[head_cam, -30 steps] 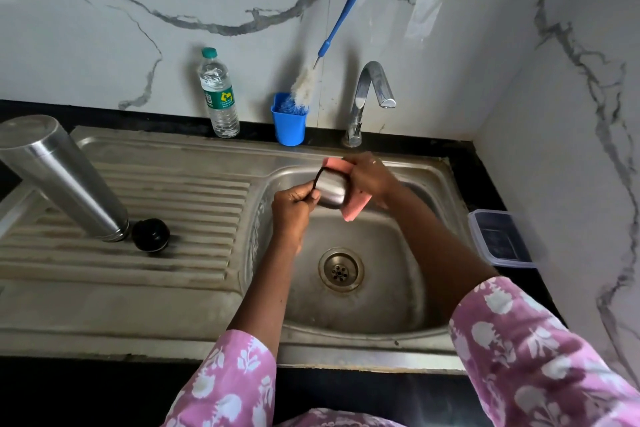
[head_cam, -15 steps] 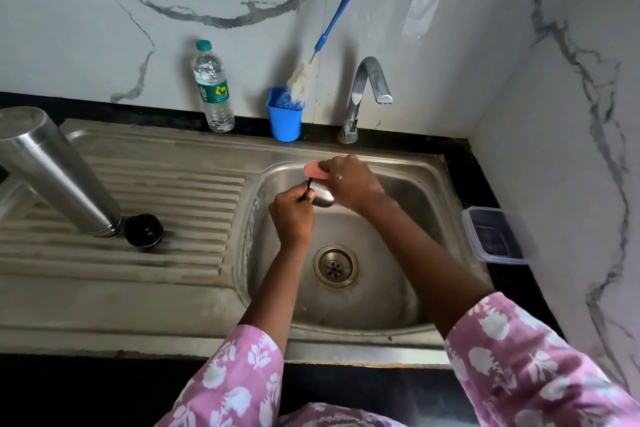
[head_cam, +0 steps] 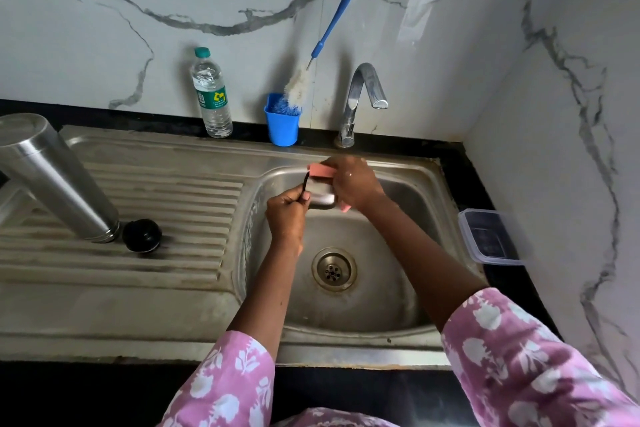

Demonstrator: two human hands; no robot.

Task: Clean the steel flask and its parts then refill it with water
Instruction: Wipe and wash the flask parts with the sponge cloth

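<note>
Over the sink basin point(head_cam: 408, 291), near its back edge, I hold the steel cup point(head_cam: 322, 194): my left hand point(head_cam: 285, 215) pinches its black strap point(head_cam: 305, 184), my right hand point(head_cam: 351, 182) curls a pink sponge point(head_cam: 320, 170) around its far side. On the drainboard point(head_cam: 166, 198) at left, the steel flask point(head_cam: 57, 177) stands upside down, its black stopper point(head_cam: 142, 234) just beside its mouth. Along the back edge stand a water bottle point(head_cam: 212, 97), a blue cup point(head_cam: 282, 126) with a bottle brush point(head_cam: 323, 45), and the tap point(head_cam: 362, 100).

Counted: one steel flask body point(head_cam: 59, 180), one black stopper point(head_cam: 142, 235), one steel cup point(head_cam: 322, 192), one pink sponge point(head_cam: 320, 170), one water bottle point(head_cam: 212, 97), one blue holder point(head_cam: 282, 126), one bottle brush point(head_cam: 327, 35), one tap point(head_cam: 362, 97), one plastic container point(head_cam: 488, 236), two hands point(head_cam: 287, 215).
</note>
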